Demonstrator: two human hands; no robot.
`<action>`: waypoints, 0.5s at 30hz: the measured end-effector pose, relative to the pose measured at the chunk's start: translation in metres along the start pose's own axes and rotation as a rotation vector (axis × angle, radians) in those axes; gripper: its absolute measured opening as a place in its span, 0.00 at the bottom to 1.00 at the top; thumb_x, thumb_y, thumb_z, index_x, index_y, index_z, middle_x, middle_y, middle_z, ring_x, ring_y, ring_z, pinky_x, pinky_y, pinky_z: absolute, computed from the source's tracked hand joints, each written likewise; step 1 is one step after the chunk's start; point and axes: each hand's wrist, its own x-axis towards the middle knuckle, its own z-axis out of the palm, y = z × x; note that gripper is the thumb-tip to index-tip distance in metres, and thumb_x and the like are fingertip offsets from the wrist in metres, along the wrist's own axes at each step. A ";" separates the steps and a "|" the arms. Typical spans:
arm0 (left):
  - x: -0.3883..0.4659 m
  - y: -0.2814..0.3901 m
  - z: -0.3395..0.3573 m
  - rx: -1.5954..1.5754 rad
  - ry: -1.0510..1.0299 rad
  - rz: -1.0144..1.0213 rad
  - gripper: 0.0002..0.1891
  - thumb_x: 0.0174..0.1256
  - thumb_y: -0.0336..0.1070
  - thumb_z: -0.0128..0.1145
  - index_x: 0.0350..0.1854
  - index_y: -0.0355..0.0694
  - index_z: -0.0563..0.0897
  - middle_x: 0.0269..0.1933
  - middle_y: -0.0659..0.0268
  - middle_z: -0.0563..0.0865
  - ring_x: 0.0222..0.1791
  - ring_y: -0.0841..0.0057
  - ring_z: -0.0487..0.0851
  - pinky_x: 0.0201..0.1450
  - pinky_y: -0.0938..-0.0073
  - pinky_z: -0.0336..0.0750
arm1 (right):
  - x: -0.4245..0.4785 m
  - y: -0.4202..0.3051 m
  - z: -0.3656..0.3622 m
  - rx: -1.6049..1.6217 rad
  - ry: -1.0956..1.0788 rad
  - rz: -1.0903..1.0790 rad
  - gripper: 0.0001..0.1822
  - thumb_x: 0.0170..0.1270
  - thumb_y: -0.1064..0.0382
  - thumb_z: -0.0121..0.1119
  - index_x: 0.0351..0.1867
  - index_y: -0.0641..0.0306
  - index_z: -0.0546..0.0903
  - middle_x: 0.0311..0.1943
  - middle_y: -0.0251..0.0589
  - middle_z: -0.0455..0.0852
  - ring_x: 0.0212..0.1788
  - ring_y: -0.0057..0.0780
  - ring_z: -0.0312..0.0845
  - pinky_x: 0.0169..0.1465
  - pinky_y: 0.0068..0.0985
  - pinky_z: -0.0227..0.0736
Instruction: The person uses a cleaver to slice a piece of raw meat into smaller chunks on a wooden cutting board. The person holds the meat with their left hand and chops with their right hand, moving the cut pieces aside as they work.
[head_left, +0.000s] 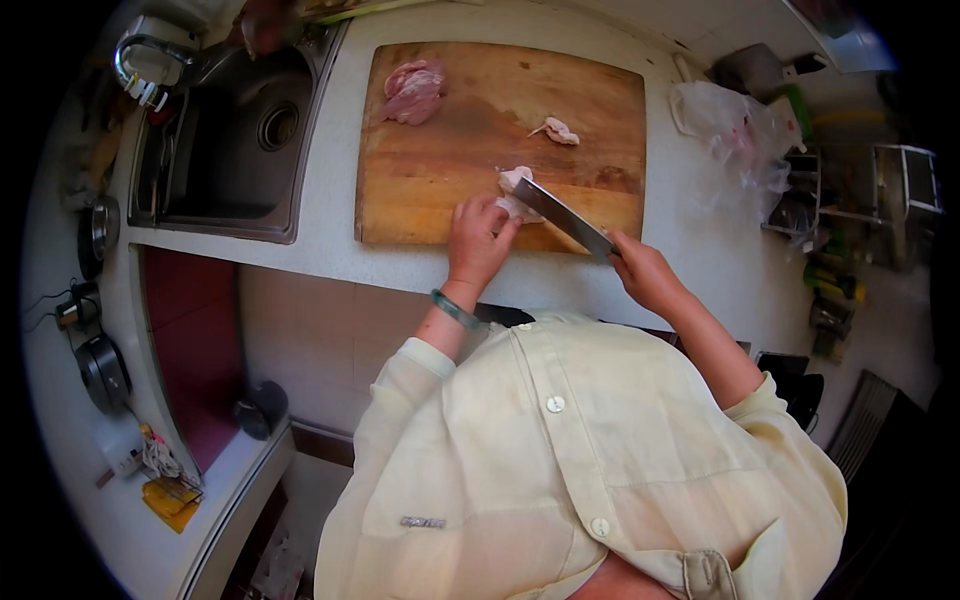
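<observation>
A kitchen knife with a broad blade (564, 217) is in my right hand (646, 271), its fingers closed round the handle. The blade slants up and left, its tip at a small pale piece of raw meat or fat (515, 178). My left hand (482, 231), a green bangle on its wrist, has its fingertips at the whitish piece (523, 210) just below that tip. Both pieces lie near the front of a wooden cutting board (420, 187). A larger lump of raw pink meat (415, 91) rests at the board's back left, and a small pale scrap (559, 131) at its right.
Left of the board is a dark sink (232, 150) with a chrome faucet (154, 45). A crumpled clear plastic bag (731, 127) lies on the counter to the right, beside a metal rack (874, 180). The counter's front edge runs close to my body.
</observation>
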 end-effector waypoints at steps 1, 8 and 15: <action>0.001 0.000 0.001 0.003 -0.011 -0.003 0.07 0.52 0.34 0.65 0.31 0.40 0.81 0.43 0.60 0.81 0.46 0.58 0.76 0.49 0.61 0.72 | 0.002 -0.007 -0.004 0.015 -0.005 0.007 0.12 0.65 0.70 0.52 0.50 0.62 0.70 0.41 0.55 0.80 0.42 0.57 0.76 0.43 0.45 0.70; 0.001 0.001 0.010 0.069 0.042 -0.028 0.09 0.50 0.33 0.66 0.32 0.41 0.80 0.38 0.62 0.82 0.41 0.58 0.76 0.45 0.62 0.73 | 0.061 -0.040 0.013 -0.006 0.012 -0.100 0.14 0.66 0.70 0.52 0.53 0.62 0.70 0.40 0.55 0.80 0.44 0.58 0.75 0.42 0.44 0.69; -0.002 -0.002 0.012 0.167 0.004 -0.006 0.10 0.48 0.32 0.66 0.34 0.44 0.81 0.38 0.64 0.81 0.42 0.58 0.75 0.44 0.62 0.74 | 0.095 -0.052 0.030 -0.010 -0.008 -0.132 0.13 0.64 0.70 0.52 0.50 0.63 0.70 0.40 0.57 0.80 0.44 0.60 0.74 0.43 0.47 0.69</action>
